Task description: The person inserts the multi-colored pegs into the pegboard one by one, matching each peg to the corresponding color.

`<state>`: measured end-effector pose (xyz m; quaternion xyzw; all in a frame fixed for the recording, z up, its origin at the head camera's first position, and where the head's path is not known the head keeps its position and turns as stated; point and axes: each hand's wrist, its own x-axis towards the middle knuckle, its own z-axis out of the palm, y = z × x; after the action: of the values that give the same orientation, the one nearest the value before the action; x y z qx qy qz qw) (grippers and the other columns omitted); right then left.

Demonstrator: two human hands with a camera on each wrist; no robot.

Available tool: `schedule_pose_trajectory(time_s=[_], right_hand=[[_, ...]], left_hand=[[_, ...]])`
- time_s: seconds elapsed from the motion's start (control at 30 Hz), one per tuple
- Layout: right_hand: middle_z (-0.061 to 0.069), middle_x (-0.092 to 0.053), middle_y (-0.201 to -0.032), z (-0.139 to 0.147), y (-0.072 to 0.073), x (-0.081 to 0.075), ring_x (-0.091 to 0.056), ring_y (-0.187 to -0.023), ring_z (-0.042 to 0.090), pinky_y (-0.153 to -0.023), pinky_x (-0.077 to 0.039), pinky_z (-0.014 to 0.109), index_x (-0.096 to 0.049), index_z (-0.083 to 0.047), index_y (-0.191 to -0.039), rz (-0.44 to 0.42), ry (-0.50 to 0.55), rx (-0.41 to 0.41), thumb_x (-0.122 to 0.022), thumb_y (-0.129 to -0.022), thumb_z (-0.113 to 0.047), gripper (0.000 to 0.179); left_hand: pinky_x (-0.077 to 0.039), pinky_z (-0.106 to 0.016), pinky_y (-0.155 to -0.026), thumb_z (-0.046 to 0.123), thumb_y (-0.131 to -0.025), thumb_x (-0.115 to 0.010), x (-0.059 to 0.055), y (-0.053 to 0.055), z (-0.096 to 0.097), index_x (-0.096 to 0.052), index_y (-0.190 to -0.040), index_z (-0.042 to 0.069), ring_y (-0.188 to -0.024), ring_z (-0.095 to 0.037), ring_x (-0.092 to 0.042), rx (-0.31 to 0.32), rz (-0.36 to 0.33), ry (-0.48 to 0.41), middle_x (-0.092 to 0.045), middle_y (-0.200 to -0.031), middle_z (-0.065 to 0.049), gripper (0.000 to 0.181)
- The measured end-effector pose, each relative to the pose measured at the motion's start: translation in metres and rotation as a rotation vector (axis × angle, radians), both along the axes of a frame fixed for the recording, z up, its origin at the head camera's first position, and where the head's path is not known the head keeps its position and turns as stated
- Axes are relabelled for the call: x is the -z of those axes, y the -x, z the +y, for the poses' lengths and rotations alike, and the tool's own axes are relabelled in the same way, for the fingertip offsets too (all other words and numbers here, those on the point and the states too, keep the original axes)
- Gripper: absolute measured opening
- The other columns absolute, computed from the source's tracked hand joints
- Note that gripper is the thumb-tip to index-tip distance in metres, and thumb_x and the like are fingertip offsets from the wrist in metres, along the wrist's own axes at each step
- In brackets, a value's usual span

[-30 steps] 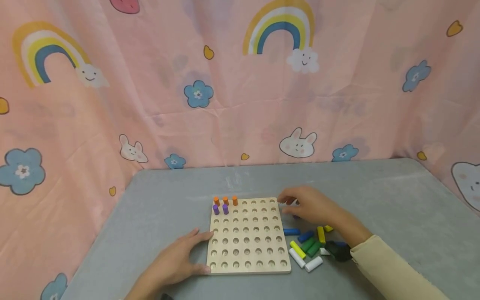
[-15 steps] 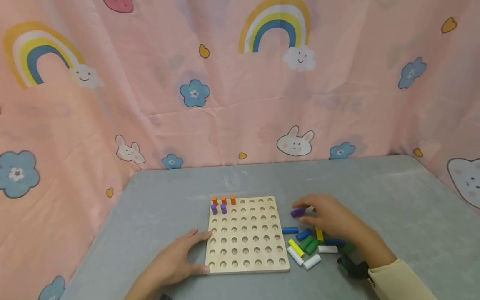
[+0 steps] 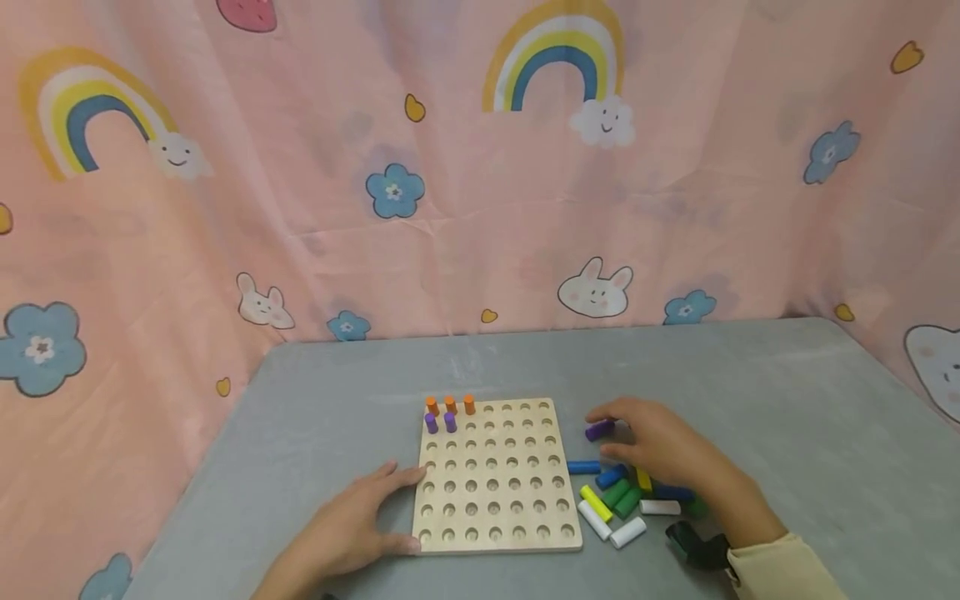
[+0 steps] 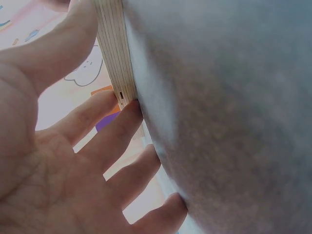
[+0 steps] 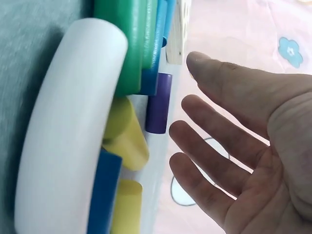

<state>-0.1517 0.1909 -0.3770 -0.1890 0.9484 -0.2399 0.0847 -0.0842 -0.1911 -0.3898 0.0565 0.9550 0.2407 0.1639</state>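
A wooden peg board (image 3: 460,521) with rows of round holes lies on the grey table. Three orange pegs (image 3: 450,405) stand in its far row at the left, and two purple pegs (image 3: 450,422) in the row before them. My left hand (image 3: 352,521) touches the board's left edge, thumb at the near corner and fingers extended. To the right of the board, my right hand (image 3: 663,442) hovers with fingers spread beside a loose purple peg (image 3: 599,430) lying on its side. In the right wrist view nothing sits between those fingers.
Right of the board lies a heap of loose pegs: blue (image 3: 584,467), yellow (image 3: 596,503), green (image 3: 628,500) and white (image 3: 628,532). A black wrist device (image 3: 697,550) hangs under the right wrist. A pink patterned curtain (image 3: 487,208) backs the table.
My right hand has drawn away from the board's far right corner, rightward and nearer to me, uncovering the loose purple peg and more of the heap. My left hand stays at the board.
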Motion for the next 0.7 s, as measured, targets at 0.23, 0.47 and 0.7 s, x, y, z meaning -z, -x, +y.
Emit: schedule_pose_trajectory(time_s=[0.23,0.47,0.7], right_hand=[[0.004,-0.071,-0.117,0.0005,0.0059,0.0053,-0.064,-0.115,0.032,-0.099,-0.050,0.056,-0.068,-0.009,-0.123,0.018,-0.001,-0.038,-0.072,-0.091,-0.016,0.032],[0.000,-0.073,-0.108,-0.0004,0.0065,0.0071,-0.067,-0.101,0.023,-0.093,-0.054,0.051,-0.072,-0.012,-0.114,0.048,-0.025,-0.057,-0.075,-0.087,-0.011,0.028],[-0.005,-0.073,-0.099,0.0022,0.0052,0.0111,-0.062,-0.097,0.021,-0.088,-0.047,0.052,-0.075,-0.018,-0.106,0.110,-0.094,-0.039,-0.079,-0.082,-0.013,0.025]], left_hand=[[-0.035,-0.073,-0.104,0.047,-0.064,-0.089,0.0016,-0.0002,0.0002,-0.056,-0.139,0.036,-0.139,-0.053,-0.040,-0.011,-0.008,-0.002,-0.043,-0.156,-0.014,0.083],[-0.034,-0.073,-0.105,0.046,-0.063,-0.089,0.0006,-0.0012,-0.0007,-0.056,-0.139,0.037,-0.139,-0.054,-0.039,-0.028,-0.024,-0.002,-0.042,-0.156,-0.015,0.083],[-0.035,-0.073,-0.105,0.046,-0.064,-0.089,0.0002,-0.0007,0.0008,-0.056,-0.139,0.037,-0.139,-0.053,-0.040,-0.015,-0.017,-0.005,-0.043,-0.156,-0.015,0.082]])
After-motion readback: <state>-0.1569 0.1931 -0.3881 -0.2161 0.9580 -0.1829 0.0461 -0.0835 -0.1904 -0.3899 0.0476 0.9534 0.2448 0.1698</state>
